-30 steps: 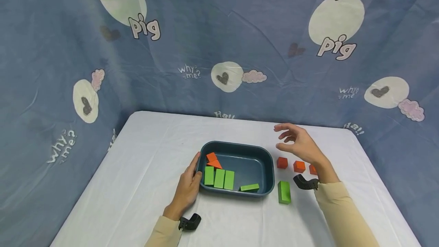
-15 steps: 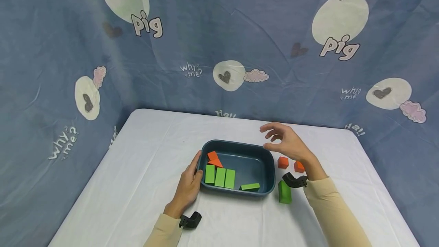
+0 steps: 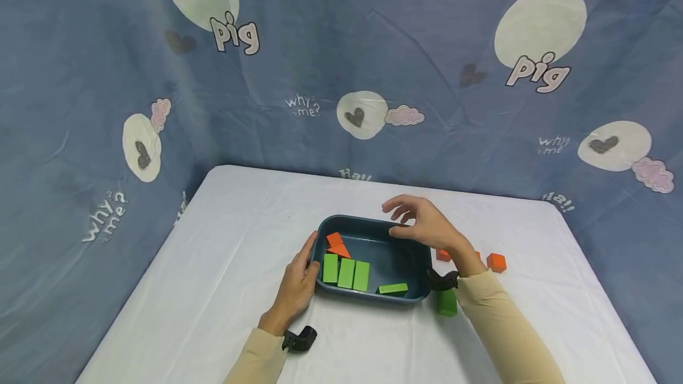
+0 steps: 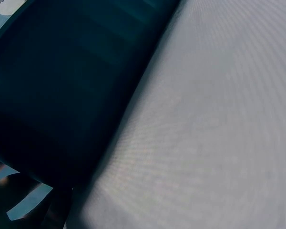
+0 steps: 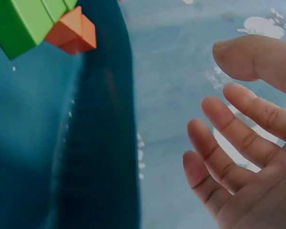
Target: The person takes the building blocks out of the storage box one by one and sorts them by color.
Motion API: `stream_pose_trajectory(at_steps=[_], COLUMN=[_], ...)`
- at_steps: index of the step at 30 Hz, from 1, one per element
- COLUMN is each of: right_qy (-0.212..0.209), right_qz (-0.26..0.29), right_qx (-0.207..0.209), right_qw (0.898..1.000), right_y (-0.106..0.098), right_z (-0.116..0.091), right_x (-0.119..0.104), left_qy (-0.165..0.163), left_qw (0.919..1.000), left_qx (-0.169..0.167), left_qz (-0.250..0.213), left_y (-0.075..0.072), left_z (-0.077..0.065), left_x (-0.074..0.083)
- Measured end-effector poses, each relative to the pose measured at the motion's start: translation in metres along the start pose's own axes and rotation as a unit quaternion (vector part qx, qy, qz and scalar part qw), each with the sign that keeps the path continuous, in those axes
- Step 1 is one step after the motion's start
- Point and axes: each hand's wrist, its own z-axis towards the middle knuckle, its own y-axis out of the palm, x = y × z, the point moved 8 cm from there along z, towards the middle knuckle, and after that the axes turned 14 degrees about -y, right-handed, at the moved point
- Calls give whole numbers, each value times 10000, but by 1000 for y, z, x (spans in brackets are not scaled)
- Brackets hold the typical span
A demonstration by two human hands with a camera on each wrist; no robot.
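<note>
A dark teal bin [image 3: 386, 256] sits on the white table. Straight fingers of my left hand [image 3: 292, 290] rest along its left side, thumb by the near left corner; in the left wrist view the bin wall [image 4: 62, 95] fills the left part. My right hand [image 3: 427, 227] hovers over the bin's far right rim, holding nothing, its fingers loosely spread in the right wrist view. Inside the bin, several green blocks [image 3: 345, 273] stand in a row at the near left, beside an orange square block [image 3: 334, 240] and an orange triangular block [image 3: 340, 250]. Another green block [image 3: 392, 289] lies near the front wall.
Right of the bin are orange cubes [image 3: 496, 262], some partly covered by my right wrist, and a green block [image 3: 446, 303] beneath the black wrist camera [image 3: 441, 281]. A blue printed cloth [image 3: 277, 135] hangs behind the white table [image 3: 235, 242].
My right hand has moved left, from above the orange cubes to the bin's far right rim, uncovering the rightmost cube. My left hand stays at the bin's side.
</note>
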Motion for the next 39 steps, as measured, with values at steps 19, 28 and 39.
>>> stream_pose_trajectory(at_steps=[19,28,39], right_qy=[-93,-146,-210], right_qz=[1156,1515,1541], right_qx=[-1477,-2133,-2561], right_qw=[9822,9650,9541], right_y=[67,88,104], right_z=[13,9,6], right_x=[13,18,21], left_qy=[54,50,135], left_qw=[9999,9998,9996], left_qx=[77,78,97], left_qz=[125,182,213], left_y=[-2,-1,-1], left_z=[-1,-1,-2], left_x=[-1,-1,-1])
